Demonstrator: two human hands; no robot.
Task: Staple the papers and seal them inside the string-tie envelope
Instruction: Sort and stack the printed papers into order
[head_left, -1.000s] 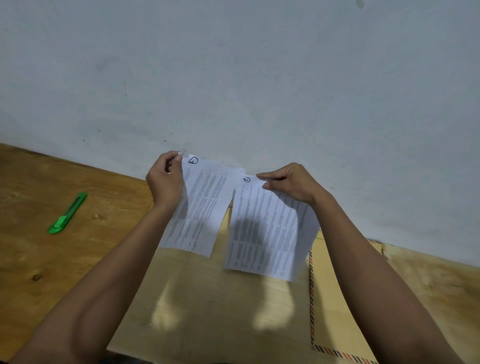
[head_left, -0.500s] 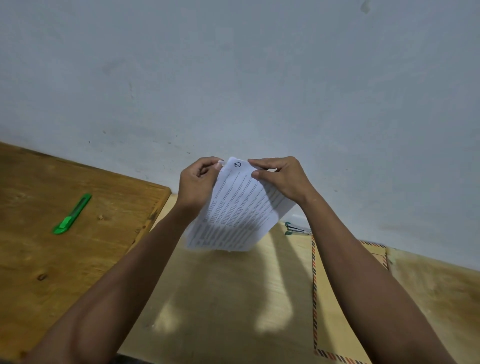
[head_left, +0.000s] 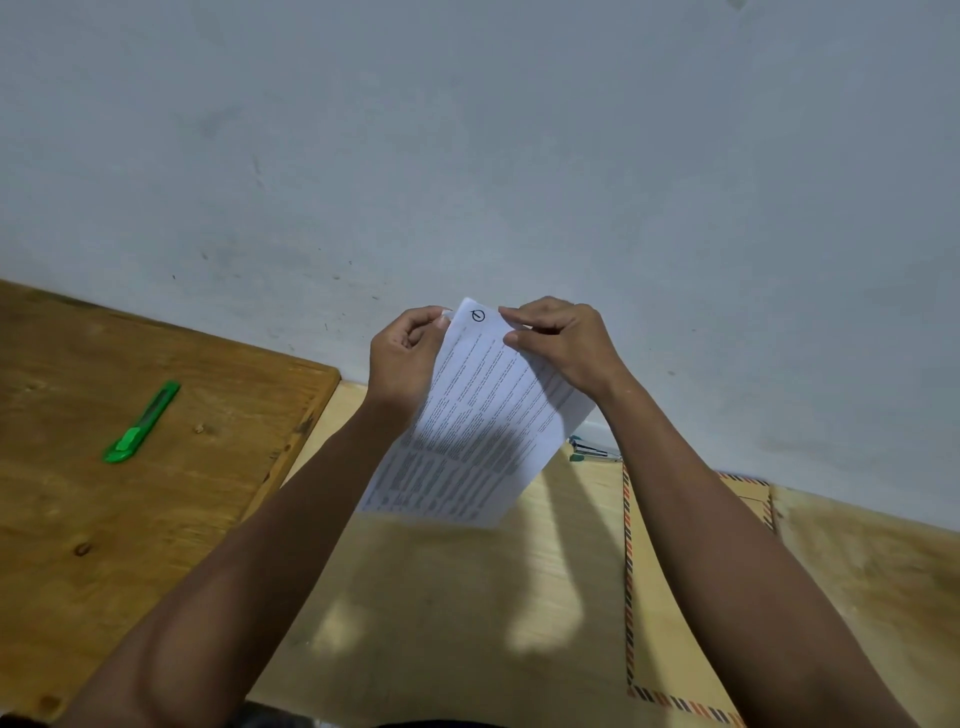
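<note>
Here both hands (head_left: 488, 348) pinch the papers' (head_left: 478, 431) top corners

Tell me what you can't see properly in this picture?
- Printed words on the papers: head view, too small and blurred to read.
- Stapler by the wall: mostly hidden behind the papers and right arm.
- Envelope: right arm covers most of it; the string tie isn't visible.
- Left hand and right hand pinch the papers' top; how many sheets can't be counted.

both forearms reach forward, left hand (head_left: 402, 358) and right hand (head_left: 563, 343) raised close together, fingers pinched.
</note>
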